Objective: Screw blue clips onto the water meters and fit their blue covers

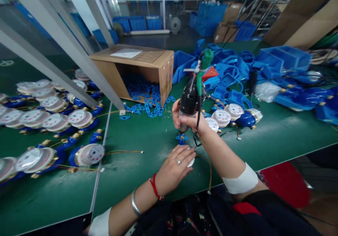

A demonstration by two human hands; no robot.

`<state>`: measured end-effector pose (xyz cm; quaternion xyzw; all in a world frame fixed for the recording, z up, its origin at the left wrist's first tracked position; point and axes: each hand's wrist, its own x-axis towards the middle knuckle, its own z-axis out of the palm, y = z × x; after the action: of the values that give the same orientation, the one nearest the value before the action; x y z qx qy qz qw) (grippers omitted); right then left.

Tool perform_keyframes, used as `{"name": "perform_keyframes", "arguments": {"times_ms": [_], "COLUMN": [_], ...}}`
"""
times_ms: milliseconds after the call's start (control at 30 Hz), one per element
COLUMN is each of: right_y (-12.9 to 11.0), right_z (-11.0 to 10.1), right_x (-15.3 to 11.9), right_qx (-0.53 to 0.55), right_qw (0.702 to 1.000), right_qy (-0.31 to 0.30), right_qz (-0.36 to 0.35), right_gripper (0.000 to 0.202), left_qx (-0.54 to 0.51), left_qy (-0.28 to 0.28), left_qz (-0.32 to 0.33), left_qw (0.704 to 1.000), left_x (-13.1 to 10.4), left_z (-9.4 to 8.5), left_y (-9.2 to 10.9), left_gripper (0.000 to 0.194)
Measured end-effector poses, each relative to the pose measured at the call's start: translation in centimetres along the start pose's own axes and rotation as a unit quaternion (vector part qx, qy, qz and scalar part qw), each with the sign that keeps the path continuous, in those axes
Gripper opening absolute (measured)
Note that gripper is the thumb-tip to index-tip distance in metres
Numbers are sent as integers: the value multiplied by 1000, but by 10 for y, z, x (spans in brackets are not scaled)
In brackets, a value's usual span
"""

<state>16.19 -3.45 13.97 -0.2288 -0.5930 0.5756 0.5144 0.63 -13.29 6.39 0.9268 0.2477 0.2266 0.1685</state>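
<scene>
A worker's right hand (pixel 190 119) closes around a black driver (pixel 188 97) held upright over a green bench (pixel 124 176), fingers and thumb wrapped about its lower barrel. Green wrapping (pixel 207 59) covers the driver's top, and a dark cord runs down past the wrist. Directly below the tip sits a blue clip (pixel 182 137) at the far end of a meter (pixel 192 162); from here I cannot tell whether tip and clip touch. The left hand (pixel 174 167), ringed and palm down, lies across that meter, its fingers extended side by side and covering most of the pale face; whether they grip its edge is hidden. A red bracelet (pixel 154 186) and a silver bangle (pixel 135 202) circle the left forearm. The meter's thin wire (pixel 210 172) trails to the bench's near edge. Beyond the hands, a carton (pixel 166 74) lies on its side, blue clips (pixel 153 104) spilling from its mouth. More meters (pixel 81 118) crowd the bench at left, beyond a metal post, others (pixel 221 118) cluster just right of the driver, and blue tubs (pixel 283 58) are heaped behind them
</scene>
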Motion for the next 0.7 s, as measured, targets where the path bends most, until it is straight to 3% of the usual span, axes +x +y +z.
{"name": "perform_keyframes", "arguments": {"times_ms": [167,367,533,567,633,700], "right_y": [-7,-24,-54,-61,-77,-91], "right_z": [10,12,8,10,13,12], "right_x": [-4,-9,-37,-44,-57,-74], "right_qx": [-62,-76,-15,-19,-96,-191], "right_qw": [997,996,996,995,991,980], "right_qy": [-17,-45,-58,-64,-60,-32], "right_qz": [46,32,-59,-70,-70,-51], "right_gripper": [41,49,50,50,53,62], "left_qx": [-11,-29,-85,-104,-169,-245], "left_qy": [-19,14,191,195,136,74], "left_qz": [-15,-30,-156,-162,-136,-115], "left_qw": [1000,999,965,962,967,960], "left_x": [3,-5,11,20,44,66], "left_z": [-4,-1,-22,-27,-34,-37], "left_y": [9,14,20,24,36,53], "left_gripper": [44,46,47,51,52,39]}}
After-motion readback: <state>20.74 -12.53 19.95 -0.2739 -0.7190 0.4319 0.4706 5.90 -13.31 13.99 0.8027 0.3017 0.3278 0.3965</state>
